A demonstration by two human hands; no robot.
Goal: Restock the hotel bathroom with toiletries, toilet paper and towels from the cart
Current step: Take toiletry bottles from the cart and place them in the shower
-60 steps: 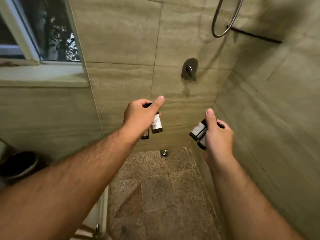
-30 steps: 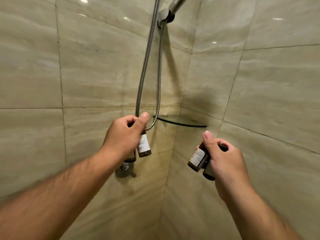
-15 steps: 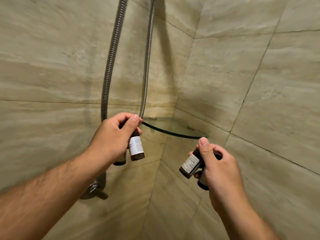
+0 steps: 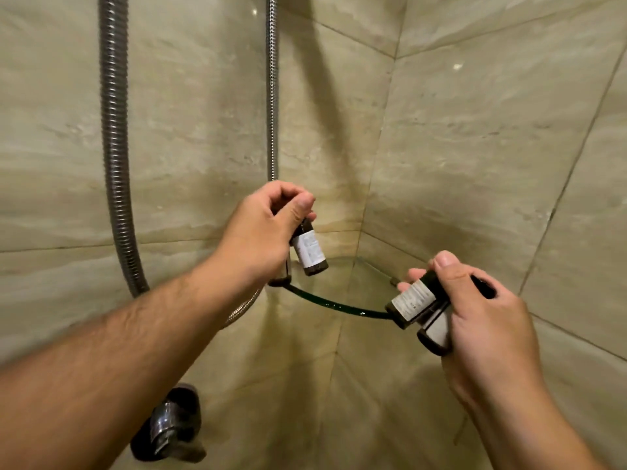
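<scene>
My left hand (image 4: 263, 234) grips two small dark toiletry bottles by their caps; one white-labelled bottle (image 4: 308, 249) hangs below my thumb, the other is mostly hidden behind my palm. My right hand (image 4: 475, 313) holds two more dark bottles (image 4: 412, 300) lying sideways, white labels showing, thumb pressed on top. Between both hands sits a glass corner shelf (image 4: 339, 304) fixed in the tiled shower corner. The left hand's bottles hang just above the shelf's left end; the right hand's bottles are at its right end.
A metal shower hose (image 4: 115, 157) loops down the left wall, its other strand (image 4: 272, 86) dropping behind my left hand. The chrome mixer handle (image 4: 169, 425) juts out low on the left wall. Beige tiled walls close in on both sides.
The view has moved closer to the corner shelf. Both hands have risen toward it, the left hand's bottles now hanging at its left end. Both grips are unchanged.
</scene>
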